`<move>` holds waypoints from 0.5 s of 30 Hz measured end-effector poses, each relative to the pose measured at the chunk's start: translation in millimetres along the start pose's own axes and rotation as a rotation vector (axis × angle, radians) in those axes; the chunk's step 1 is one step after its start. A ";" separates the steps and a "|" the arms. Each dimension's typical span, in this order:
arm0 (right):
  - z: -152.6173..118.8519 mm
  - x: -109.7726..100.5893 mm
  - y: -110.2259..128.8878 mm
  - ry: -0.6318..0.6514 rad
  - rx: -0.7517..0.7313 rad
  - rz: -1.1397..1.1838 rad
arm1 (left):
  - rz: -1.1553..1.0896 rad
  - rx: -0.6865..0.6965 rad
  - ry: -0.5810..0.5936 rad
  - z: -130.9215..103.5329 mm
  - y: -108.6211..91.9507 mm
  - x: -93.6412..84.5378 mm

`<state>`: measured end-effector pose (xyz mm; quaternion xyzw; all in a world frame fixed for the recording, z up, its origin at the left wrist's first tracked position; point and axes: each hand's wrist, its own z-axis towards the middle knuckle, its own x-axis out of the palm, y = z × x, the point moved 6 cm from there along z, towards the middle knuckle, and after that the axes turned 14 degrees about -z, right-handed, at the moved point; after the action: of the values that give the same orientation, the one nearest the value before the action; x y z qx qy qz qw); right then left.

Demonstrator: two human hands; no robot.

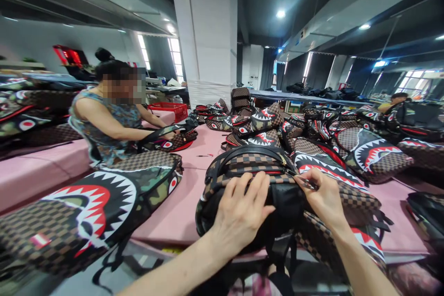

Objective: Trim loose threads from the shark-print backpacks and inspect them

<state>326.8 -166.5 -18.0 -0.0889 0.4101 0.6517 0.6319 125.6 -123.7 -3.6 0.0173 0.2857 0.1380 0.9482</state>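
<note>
A brown-and-black checkered backpack [239, 164] with a black back panel and top handle stands before me on the pink table. My left hand [241, 208] lies over its upper edge, fingers bent against the checkered fabric and thumb out to the side. At the bag's upper right corner, near the end of the zipper, my right hand [322, 192] is closed in a pinch on a small dark metal piece [308, 184]. Its exact kind is hard to make out. The bag's front faces away from me, and black straps hang below.
A shark-mouth backpack [114, 194] lies to the left on the pink table [166, 212]. Across from it, a co-worker [107, 120] handles another bag [169, 138]. More checkered backpacks [371, 148] are piled at the right and behind. A red crate [175, 112] and a white pillar [208, 32] stand farther back.
</note>
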 end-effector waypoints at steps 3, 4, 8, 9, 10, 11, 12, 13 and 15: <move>-2.0 -4.4 2.7 -0.013 -0.026 -0.017 | 0.090 0.013 0.010 10.6 -12.0 15.9; -2.6 -6.0 5.0 -0.025 -0.039 -0.048 | 0.089 0.028 -0.002 10.4 -14.2 18.3; 0.8 -10.9 21.7 -0.101 -0.082 -0.351 | -0.005 0.080 -0.043 3.1 -18.3 18.3; 3.7 -10.7 25.7 -0.099 -0.087 -0.437 | -0.030 0.071 -0.038 1.4 -17.5 17.5; 7.7 -10.3 28.7 -0.084 -0.092 -0.498 | -0.048 0.053 -0.032 0.0 -16.1 16.5; 12.4 -8.9 30.8 -0.050 -0.107 -0.515 | -0.060 0.027 -0.025 -1.2 -13.9 15.3; 17.9 -6.7 32.3 -0.001 -0.130 -0.477 | -0.066 0.002 -0.017 -2.4 -11.7 14.3; 23.9 -4.1 33.6 0.054 -0.158 -0.386 | -0.065 -0.021 -0.010 -3.8 -9.6 13.3; 37.8 -0.2 37.2 0.107 -0.212 -0.134 | -0.048 -0.037 0.001 -6.7 -7.5 12.0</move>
<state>308.7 -137.1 22.4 -0.2172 0.3651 0.6421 0.6382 133.4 -128.0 -16.5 -0.0070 0.2838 0.1204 0.9513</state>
